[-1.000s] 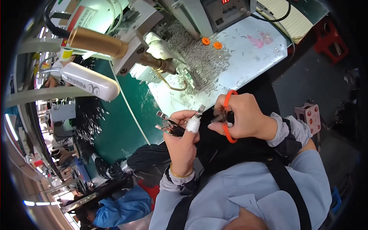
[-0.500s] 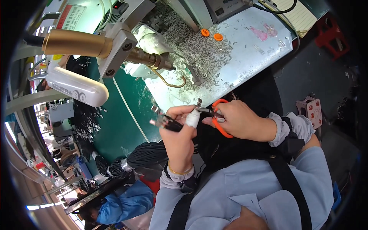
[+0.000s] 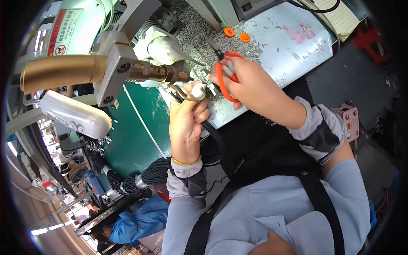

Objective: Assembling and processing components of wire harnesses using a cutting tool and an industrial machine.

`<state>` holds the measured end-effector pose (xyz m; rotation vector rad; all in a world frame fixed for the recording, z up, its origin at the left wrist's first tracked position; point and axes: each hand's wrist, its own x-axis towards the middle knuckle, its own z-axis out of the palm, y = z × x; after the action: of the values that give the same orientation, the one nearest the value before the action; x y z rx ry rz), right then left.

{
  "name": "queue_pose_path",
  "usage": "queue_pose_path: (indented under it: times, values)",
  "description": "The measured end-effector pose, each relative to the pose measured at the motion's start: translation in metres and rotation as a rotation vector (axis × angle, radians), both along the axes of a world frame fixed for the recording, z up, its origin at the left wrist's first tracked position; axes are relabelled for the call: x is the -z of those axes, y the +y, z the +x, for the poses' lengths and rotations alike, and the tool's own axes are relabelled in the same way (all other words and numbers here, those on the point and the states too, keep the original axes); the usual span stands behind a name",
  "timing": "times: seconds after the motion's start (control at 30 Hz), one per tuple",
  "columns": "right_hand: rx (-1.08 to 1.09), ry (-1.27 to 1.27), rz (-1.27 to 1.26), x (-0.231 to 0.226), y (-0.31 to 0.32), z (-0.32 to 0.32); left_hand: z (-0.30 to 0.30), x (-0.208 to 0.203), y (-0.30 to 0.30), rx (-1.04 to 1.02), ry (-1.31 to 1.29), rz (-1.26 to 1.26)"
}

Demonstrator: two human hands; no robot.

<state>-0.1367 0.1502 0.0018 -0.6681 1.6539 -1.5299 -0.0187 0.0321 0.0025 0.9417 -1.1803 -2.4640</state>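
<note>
My left hand is closed under the tip of the bench machine, its fingers curled around a black cable. White wrapping covers its thumb. A small metal piece shows just beyond the fingertips; what it joins to is hard to make out. My right hand grips orange-handled pliers, their dark, blurred jaws pointing up and away over the pile of metal pins. A thin bent brass tube crosses in front of my left fingers.
The machine's brass-coloured cylinder and clamp overhang at left, above a white lamp. Two orange rings lie among the pins on the pale bench top. Bundled black cables rest on the green surface. A person in blue sits lower left.
Both hands have moved away from my body toward the machine tip. The pliers have swung from pointing at my left thumb to pointing up over the pins. My head view has shifted slightly.
</note>
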Motion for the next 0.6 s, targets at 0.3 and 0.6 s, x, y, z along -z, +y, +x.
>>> queue_pose_path:
  times: [0.3,0.6]
  values:
    - [-0.087,-0.015,-0.021,0.008,-0.009,-0.004,0.001,0.001,-0.008,0.016,0.019,-0.04]
    - [-0.097,-0.041,-0.055,0.008,-0.01,-0.004,0.003,0.002,-0.007,0.017,0.02,-0.065]
